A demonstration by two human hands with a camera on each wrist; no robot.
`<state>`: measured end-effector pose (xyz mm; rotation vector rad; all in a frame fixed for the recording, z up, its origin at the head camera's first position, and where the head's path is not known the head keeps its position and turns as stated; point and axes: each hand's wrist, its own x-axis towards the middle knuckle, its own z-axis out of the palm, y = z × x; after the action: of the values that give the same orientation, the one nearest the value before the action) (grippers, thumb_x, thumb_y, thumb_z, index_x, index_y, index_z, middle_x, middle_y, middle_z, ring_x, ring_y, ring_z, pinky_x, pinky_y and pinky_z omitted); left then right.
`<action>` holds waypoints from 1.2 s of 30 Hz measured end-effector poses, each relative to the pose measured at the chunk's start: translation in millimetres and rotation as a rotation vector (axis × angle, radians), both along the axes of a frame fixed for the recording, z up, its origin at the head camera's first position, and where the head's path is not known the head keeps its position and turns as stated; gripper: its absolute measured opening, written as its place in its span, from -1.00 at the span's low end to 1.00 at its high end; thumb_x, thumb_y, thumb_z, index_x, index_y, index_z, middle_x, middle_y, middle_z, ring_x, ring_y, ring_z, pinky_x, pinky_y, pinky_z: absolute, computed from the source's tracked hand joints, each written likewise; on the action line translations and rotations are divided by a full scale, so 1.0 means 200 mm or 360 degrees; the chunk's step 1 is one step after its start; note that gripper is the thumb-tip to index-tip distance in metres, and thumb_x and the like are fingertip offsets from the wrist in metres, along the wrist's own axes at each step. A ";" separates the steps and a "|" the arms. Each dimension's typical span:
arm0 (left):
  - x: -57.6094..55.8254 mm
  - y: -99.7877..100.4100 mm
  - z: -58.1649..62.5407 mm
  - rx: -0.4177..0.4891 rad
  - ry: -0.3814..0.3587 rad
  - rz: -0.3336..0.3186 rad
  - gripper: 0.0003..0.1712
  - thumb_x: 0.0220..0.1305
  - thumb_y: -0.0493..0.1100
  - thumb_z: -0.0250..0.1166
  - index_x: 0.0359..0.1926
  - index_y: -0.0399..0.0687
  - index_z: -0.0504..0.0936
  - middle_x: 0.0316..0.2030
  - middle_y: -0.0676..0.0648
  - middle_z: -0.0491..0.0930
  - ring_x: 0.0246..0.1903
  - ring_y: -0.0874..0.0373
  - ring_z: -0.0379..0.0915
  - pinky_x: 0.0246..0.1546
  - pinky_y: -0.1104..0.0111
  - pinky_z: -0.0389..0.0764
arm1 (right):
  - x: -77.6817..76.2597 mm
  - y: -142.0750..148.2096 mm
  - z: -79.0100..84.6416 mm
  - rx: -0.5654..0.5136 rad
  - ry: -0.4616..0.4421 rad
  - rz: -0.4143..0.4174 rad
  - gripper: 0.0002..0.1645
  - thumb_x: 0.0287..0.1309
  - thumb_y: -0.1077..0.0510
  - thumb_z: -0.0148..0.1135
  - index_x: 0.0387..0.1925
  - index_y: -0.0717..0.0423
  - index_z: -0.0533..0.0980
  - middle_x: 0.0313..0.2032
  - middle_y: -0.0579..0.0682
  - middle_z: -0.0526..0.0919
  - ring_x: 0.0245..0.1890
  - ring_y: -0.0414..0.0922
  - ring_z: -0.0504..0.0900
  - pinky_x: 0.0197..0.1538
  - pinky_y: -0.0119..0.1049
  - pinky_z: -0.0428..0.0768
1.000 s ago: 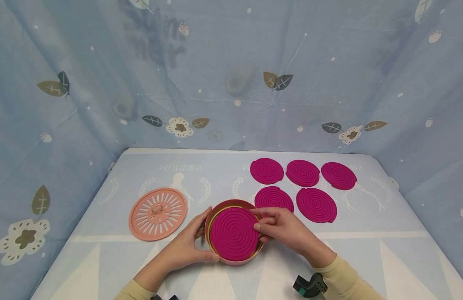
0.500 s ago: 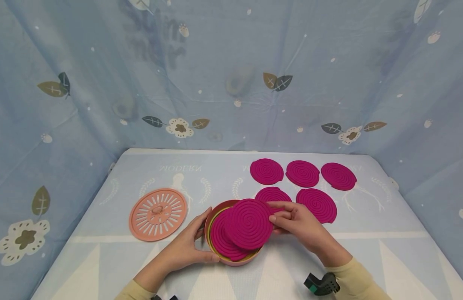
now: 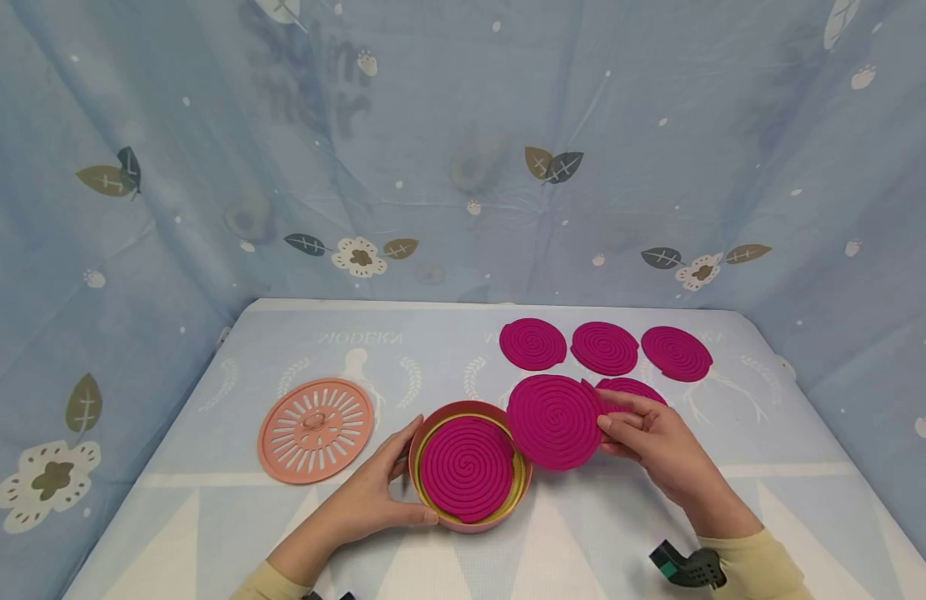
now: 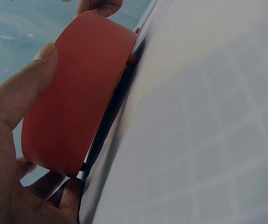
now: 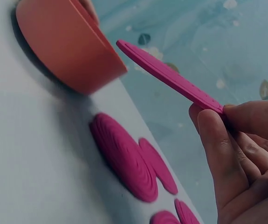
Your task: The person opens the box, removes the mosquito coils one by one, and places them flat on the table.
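Observation:
My right hand pinches a magenta mosquito coil by its edge, thumb against fingers. The coil hangs above the table, just right of a round coral holder; the right wrist view shows this coil tilted, nearly edge-on. My left hand grips the holder's left side, thumb at the front and fingers around the back. Inside the holder, another mosquito coil lies flat within a yellow inner rim. From the left wrist, the holder's smooth outer wall shows, but its inside is hidden.
Several more magenta coils lie on the table at the back right, including a back-row coil and one partly covered by my right hand. A slotted coral lid with a small knob lies left of the holder. Patterned curtain surrounds the table.
My right hand has lifted a coil off the one in the holder and carried it right, past the rim. My left hand keeps its grip on the holder, which stays put.

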<state>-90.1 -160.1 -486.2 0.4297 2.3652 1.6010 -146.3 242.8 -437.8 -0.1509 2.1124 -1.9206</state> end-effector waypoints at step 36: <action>0.00 0.00 0.01 -0.0011 -0.0020 0.0013 0.42 -0.19 0.09 0.67 0.58 0.15 -0.06 0.48 0.11 0.04 0.35 0.20 0.21 0.37 0.33 0.27 | 0.04 0.57 -0.11 -0.0632 0.0009 -0.0624 -0.60 0.27 0.32 0.28 0.04 -0.16 0.64 -0.22 -0.01 0.76 -0.28 -0.19 0.74 -0.16 -0.32 0.70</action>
<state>-89.6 -160.6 -483.7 0.4076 2.3656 1.5942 -138.5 356.1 -458.9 0.1951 1.8394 -2.5528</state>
